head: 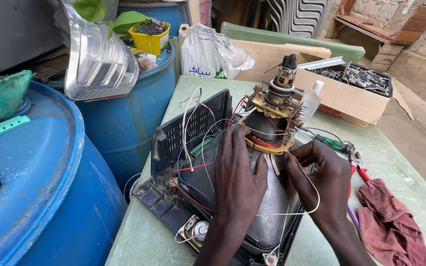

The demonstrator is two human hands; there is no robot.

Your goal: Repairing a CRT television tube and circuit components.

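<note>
An opened old television (173,197) lies face down on a pale green table (139,236), its dark picture tube (267,207) pointing up with a copper-wound yoke and neck (274,116) on top. My left hand (237,172) rests flat on the back of the tube, fingers toward the yoke. My right hand (324,180) is at the tube's right side, fingers pinched on a thin white wire (315,199) that loops around it. Red, blue and white wires (193,167) run across the chassis at left. A black vented back panel (193,128) stands tilted beside the tube.
Blue plastic drums (40,197) crowd the left side. A cardboard box (343,96) with metal parts sits at the back right beside a small clear bottle (311,101). A dark red rag (395,221) and red-handled pliers (361,170) lie at right. A white plastic bag (208,54) lies behind.
</note>
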